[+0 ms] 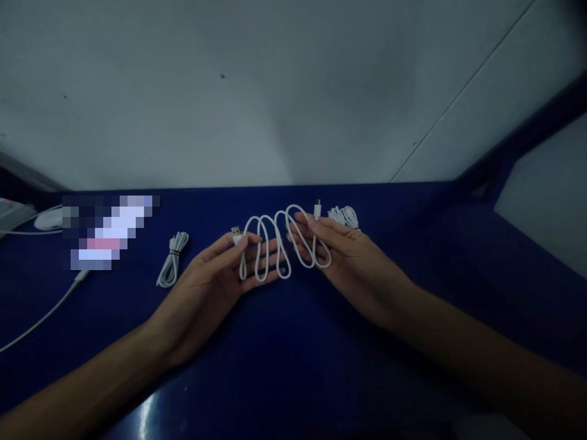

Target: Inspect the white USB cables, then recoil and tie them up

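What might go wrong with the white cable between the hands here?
The loops of the white cable could sag or tangle: they hang between the left hand and right hand, with no tie visible around them.

The right hand might also brush the bundled cable partly hidden behind it.

I can't make out the bright oblong thing point(112, 229) to the left, broken into coarse squares that also cover part of the rounded white piece point(48, 219) beside it, and the thin white cable point(46, 318) below runs out of my sight. The right hand point(360, 253) partly hides a bundled white cord point(343, 215). Dark specks point(222, 76) on the pale grey wall point(321, 91) are too small to identify; both bare forearms point(105, 366) are cut off.
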Demonstrator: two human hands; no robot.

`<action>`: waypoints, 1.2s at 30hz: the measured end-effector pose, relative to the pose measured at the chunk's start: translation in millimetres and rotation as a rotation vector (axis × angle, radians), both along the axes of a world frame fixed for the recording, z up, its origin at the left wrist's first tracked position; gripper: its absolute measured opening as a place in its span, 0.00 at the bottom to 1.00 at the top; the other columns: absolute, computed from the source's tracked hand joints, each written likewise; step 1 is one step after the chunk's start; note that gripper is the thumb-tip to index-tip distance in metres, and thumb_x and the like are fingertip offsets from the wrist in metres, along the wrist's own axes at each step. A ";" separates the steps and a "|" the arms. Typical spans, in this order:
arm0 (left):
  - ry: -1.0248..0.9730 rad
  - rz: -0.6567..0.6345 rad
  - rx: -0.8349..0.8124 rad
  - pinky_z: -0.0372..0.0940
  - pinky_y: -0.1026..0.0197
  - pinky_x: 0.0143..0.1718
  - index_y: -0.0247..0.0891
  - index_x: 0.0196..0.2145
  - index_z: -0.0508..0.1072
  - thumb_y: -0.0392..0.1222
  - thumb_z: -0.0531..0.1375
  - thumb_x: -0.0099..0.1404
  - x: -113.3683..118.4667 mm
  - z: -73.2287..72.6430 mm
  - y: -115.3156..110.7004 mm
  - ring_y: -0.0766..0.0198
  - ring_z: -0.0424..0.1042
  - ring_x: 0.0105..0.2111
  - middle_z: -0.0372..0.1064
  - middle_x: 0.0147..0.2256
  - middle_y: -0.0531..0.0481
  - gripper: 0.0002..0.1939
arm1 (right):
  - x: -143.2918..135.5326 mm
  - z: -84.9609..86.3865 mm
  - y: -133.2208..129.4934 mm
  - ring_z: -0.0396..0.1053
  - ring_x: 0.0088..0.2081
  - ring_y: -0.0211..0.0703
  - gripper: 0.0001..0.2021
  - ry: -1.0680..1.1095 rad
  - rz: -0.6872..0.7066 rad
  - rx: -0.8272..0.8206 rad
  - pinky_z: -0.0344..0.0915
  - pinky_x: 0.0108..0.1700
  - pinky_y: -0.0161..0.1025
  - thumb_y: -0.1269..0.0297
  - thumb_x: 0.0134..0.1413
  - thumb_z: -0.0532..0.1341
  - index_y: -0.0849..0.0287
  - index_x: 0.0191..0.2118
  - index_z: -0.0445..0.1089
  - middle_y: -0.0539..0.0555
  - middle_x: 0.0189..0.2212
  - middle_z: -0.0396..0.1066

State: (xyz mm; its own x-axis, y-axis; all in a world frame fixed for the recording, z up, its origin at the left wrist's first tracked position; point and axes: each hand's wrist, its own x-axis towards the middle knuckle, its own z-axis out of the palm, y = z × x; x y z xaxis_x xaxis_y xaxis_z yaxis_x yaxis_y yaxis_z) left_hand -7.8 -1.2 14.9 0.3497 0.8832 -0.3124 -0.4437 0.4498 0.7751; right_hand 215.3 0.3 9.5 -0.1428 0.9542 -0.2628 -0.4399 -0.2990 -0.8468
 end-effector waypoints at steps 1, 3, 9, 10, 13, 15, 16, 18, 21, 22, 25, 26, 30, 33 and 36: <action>0.000 -0.001 0.000 0.71 0.42 0.66 0.37 0.45 0.82 0.37 0.63 0.79 0.1 0.1 0.0 0.43 0.76 0.64 0.80 0.60 0.38 0.06 | -0.2 -0.7 0.2 0.74 0.62 0.47 0.06 0.008 -0.007 -0.003 0.68 0.69 0.44 0.56 0.68 0.73 0.49 0.45 0.86 0.52 0.56 0.81; 0.006 -0.001 -0.009 0.70 0.41 0.67 0.38 0.45 0.82 0.37 0.63 0.79 0.4 0.6 0.2 0.43 0.76 0.64 0.79 0.60 0.39 0.06 | -0.5 -1.5 0.5 0.74 0.62 0.46 0.06 0.020 -0.017 -0.011 0.67 0.69 0.44 0.57 0.68 0.73 0.49 0.45 0.86 0.52 0.56 0.81; 0.005 -0.020 0.011 0.69 0.44 0.67 0.37 0.47 0.82 0.36 0.61 0.80 1.1 0.5 0.9 0.44 0.75 0.66 0.79 0.61 0.39 0.08 | -1.4 -0.1 0.0 0.74 0.62 0.48 0.05 0.040 -0.032 -0.025 0.67 0.70 0.47 0.58 0.69 0.72 0.49 0.44 0.86 0.52 0.55 0.81; 0.003 -0.024 0.013 0.69 0.44 0.68 0.37 0.47 0.82 0.36 0.61 0.80 1.1 0.4 0.9 0.44 0.74 0.66 0.79 0.62 0.39 0.08 | -1.4 0.1 -0.2 0.74 0.62 0.48 0.05 0.043 -0.034 -0.027 0.68 0.70 0.47 0.58 0.69 0.72 0.49 0.44 0.85 0.52 0.55 0.81; -0.002 -0.028 0.010 0.69 0.44 0.68 0.37 0.47 0.82 0.36 0.61 0.80 1.4 0.6 0.5 0.44 0.74 0.66 0.78 0.62 0.38 0.08 | -1.3 0.4 -0.6 0.74 0.62 0.47 0.04 0.066 -0.022 -0.022 0.68 0.70 0.45 0.58 0.70 0.71 0.49 0.44 0.85 0.51 0.56 0.81; 0.002 -0.024 0.006 0.69 0.43 0.68 0.37 0.46 0.82 0.36 0.61 0.80 1.4 0.9 -0.1 0.44 0.74 0.66 0.79 0.62 0.38 0.08 | -1.2 1.1 -0.8 0.74 0.63 0.47 0.05 0.073 -0.015 -0.032 0.67 0.70 0.45 0.59 0.71 0.70 0.50 0.44 0.85 0.52 0.56 0.80; 0.004 -0.021 0.009 0.69 0.43 0.68 0.37 0.46 0.82 0.36 0.61 0.80 1.3 0.8 -0.3 0.44 0.74 0.66 0.79 0.62 0.38 0.08 | -1.3 1.6 -0.9 0.74 0.63 0.47 0.05 0.071 -0.016 -0.041 0.67 0.70 0.45 0.60 0.71 0.70 0.50 0.44 0.85 0.52 0.57 0.80; 0.009 -0.021 0.021 0.69 0.43 0.68 0.38 0.47 0.82 0.37 0.62 0.80 0.7 0.1 -0.5 0.44 0.74 0.66 0.79 0.62 0.38 0.07 | -1.5 2.6 -1.0 0.74 0.63 0.48 0.05 0.062 -0.023 -0.057 0.68 0.70 0.46 0.61 0.72 0.69 0.51 0.43 0.85 0.52 0.57 0.80; 0.027 -0.022 0.032 0.70 0.45 0.68 0.37 0.48 0.82 0.37 0.63 0.80 -0.2 -1.6 0.0 0.44 0.75 0.65 0.78 0.62 0.38 0.06 | -1.4 3.3 -0.9 0.74 0.62 0.47 0.05 0.063 -0.015 -0.057 0.68 0.69 0.46 0.60 0.71 0.70 0.52 0.44 0.84 0.53 0.57 0.80; 0.033 -0.022 0.035 0.70 0.45 0.67 0.37 0.49 0.82 0.37 0.63 0.79 -0.2 -1.8 0.1 0.45 0.75 0.65 0.78 0.62 0.37 0.06 | -1.1 3.3 -0.9 0.74 0.62 0.47 0.05 0.067 -0.010 -0.057 0.68 0.69 0.46 0.60 0.71 0.70 0.52 0.44 0.84 0.53 0.57 0.80; 0.050 -0.022 0.040 0.71 0.46 0.66 0.36 0.50 0.81 0.35 0.64 0.78 0.7 -1.2 0.0 0.44 0.77 0.64 0.78 0.62 0.36 0.06 | -0.4 3.0 -0.9 0.75 0.62 0.47 0.05 0.079 -0.006 -0.057 0.68 0.69 0.45 0.60 0.71 0.70 0.52 0.44 0.84 0.53 0.57 0.80; 0.057 -0.020 0.038 0.72 0.45 0.66 0.36 0.50 0.81 0.34 0.64 0.78 1.3 -0.6 -0.4 0.44 0.77 0.63 0.78 0.62 0.36 0.06 | -0.4 3.1 -0.9 0.75 0.62 0.47 0.05 0.081 -0.006 -0.062 0.68 0.69 0.45 0.60 0.71 0.70 0.52 0.44 0.84 0.53 0.57 0.80; 0.068 -0.007 0.031 0.72 0.44 0.65 0.36 0.51 0.81 0.33 0.64 0.78 2.8 1.2 -1.6 0.43 0.78 0.63 0.79 0.61 0.35 0.07 | -1.7 4.1 -0.8 0.75 0.61 0.48 0.05 0.078 -0.022 -0.082 0.68 0.69 0.46 0.61 0.71 0.70 0.53 0.43 0.84 0.53 0.55 0.81; 0.057 -0.018 0.039 0.72 0.44 0.65 0.35 0.49 0.81 0.35 0.64 0.79 2.6 0.4 -1.2 0.43 0.78 0.63 0.79 0.61 0.35 0.06 | -2.1 4.2 -0.7 0.76 0.61 0.48 0.04 0.080 -0.030 -0.076 0.68 0.70 0.47 0.61 0.71 0.70 0.52 0.43 0.85 0.53 0.55 0.81; 0.045 -0.025 0.039 0.72 0.44 0.66 0.35 0.49 0.81 0.36 0.62 0.80 1.4 -1.1 0.2 0.42 0.77 0.63 0.79 0.61 0.34 0.07 | -1.1 2.6 -0.6 0.75 0.61 0.48 0.04 0.078 -0.020 -0.063 0.67 0.71 0.48 0.60 0.70 0.71 0.51 0.43 0.85 0.52 0.55 0.80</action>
